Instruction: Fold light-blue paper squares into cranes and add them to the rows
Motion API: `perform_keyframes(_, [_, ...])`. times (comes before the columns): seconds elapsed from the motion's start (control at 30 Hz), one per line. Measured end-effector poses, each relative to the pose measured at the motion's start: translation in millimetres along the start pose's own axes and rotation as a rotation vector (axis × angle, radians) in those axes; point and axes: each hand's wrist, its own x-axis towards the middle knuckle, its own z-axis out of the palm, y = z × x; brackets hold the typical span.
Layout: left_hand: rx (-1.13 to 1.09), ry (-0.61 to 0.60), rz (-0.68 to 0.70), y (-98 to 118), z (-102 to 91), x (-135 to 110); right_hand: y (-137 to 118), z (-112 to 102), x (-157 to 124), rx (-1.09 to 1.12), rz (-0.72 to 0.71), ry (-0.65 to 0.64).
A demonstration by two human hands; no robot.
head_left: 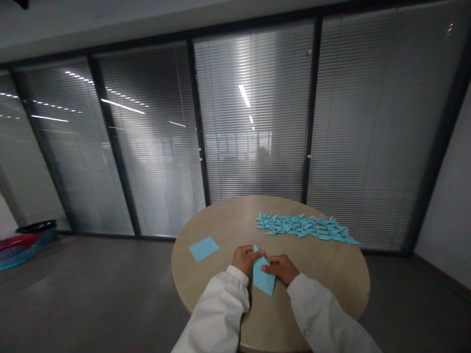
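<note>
A partly folded sheet of light blue origami paper (263, 282) is held just above the near half of the round table, its narrow tip pointing away from me. My left hand (245, 258) pinches it at the upper left, close to the tip. From the other side, my right hand (282, 268) grips its right edge, thumb lying on top of the paper. The fingers under the sheet are partly hidden. Left of my hands lies a flat blue paper square (204, 248). Rows of folded blue paper cranes (303, 226) stand close together at the far right.
The round wooden table (224, 215) has its far edge near a glass partition with blinds (253, 117). On the floor at far left are a red and blue basket (18, 250) and a black-rimmed bin (46, 231). A white wall (447, 196) stands at right.
</note>
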Motion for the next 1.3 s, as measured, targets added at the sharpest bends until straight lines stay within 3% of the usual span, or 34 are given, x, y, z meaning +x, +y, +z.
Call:
perform_keyframes(0.3, [-0.11,-0.061,-0.067,-4.2,2.1,1.7,-0.5,-1.6,0.8,-0.021,-0.02,0.041])
perform_keyframes(1.03, [-0.098,-0.071,-0.076,-4.3,1.2,2.1,-8.8,-5.5,-2.5,-0.161,-0.159,0.004])
perform_keyframes(1.3, [-0.097,-0.024,-0.059,-1.2,1.9,1.7,-1.3,-6.5,2.3,-0.175,-0.162,-0.011])
